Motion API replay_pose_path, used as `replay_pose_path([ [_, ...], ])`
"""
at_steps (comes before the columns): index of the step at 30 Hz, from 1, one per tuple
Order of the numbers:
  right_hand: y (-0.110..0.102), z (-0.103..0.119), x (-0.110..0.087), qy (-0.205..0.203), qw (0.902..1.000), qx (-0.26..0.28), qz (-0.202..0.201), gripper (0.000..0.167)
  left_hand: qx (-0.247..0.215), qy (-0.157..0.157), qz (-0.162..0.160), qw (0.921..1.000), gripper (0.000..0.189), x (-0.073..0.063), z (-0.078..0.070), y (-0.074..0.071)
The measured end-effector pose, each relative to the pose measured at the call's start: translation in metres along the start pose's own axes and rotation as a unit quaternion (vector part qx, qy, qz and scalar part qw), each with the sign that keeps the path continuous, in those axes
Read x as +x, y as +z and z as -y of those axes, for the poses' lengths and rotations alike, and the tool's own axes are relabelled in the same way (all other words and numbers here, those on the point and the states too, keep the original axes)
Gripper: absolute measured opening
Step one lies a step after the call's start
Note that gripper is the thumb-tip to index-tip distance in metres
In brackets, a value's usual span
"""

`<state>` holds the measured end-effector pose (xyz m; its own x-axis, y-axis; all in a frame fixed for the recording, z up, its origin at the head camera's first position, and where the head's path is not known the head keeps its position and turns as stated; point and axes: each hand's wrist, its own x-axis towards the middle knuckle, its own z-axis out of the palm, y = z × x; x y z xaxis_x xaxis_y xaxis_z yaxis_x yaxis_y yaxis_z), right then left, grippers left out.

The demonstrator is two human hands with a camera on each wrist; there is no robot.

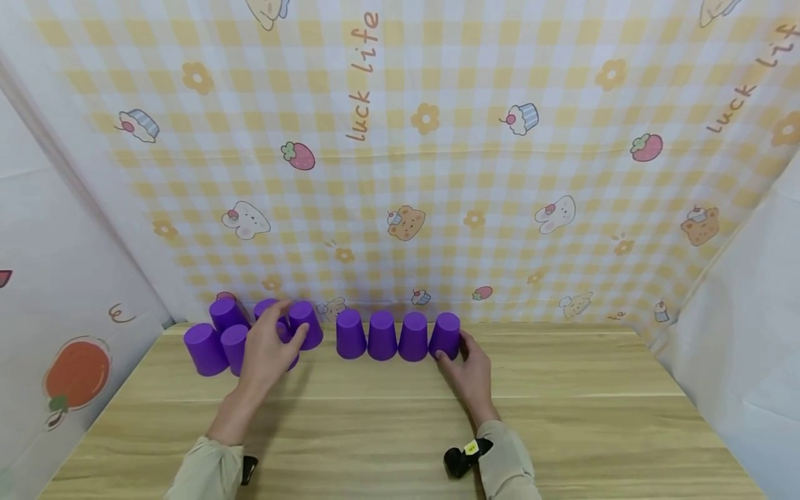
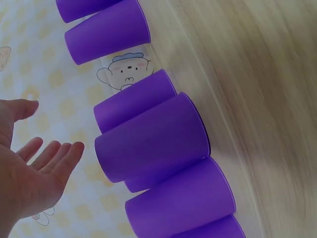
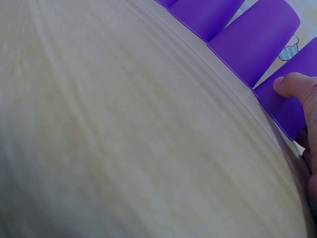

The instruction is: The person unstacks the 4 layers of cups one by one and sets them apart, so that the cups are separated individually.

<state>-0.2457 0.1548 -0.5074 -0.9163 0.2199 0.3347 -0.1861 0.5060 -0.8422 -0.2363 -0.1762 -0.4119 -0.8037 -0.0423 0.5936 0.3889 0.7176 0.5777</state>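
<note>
Several upside-down purple cups stand in a row at the middle of the table, and the rightmost purple cup (image 1: 446, 336) is gripped by my right hand (image 1: 470, 371). In the right wrist view the thumb (image 3: 293, 85) presses on that cup's near side; the fingers behind it are mostly hidden. My left hand (image 1: 270, 351) hovers over a cluster of more purple cups on the left, hiding some of them. Its thumb and fingers are spread with nothing between them, apart from the nearest cup (image 2: 153, 139) in the left wrist view.
The wooden table (image 1: 375, 430) meets a yellow checked cloth (image 1: 437, 173) right behind the cups. White cloth (image 1: 56, 229) hangs at the left side and more at the right. A black wrist strap (image 1: 465, 458) sits at my right sleeve.
</note>
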Motion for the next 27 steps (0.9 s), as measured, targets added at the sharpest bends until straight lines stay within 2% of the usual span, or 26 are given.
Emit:
replay_pose_path([
  [5, 0.000, -0.001, 0.001, -0.002, 1.0000, -0.003, 0.000, 0.059, -0.015, -0.008, 0.009, 0.9998, 0.048, 0.004, -0.003, 0.011],
  [13, -0.001, 0.000, 0.000, -0.003, 1.0000, -0.002, -0.001, 0.059, -0.065, -0.036, 0.059, 0.9955, 0.049, 0.006, -0.007, 0.034],
  [27, -0.001, 0.001, 0.000, -0.005, 1.0000, -0.004, 0.000, 0.058, -0.079, -0.083, 0.104, 0.9880, 0.055, 0.003, -0.007, 0.059],
])
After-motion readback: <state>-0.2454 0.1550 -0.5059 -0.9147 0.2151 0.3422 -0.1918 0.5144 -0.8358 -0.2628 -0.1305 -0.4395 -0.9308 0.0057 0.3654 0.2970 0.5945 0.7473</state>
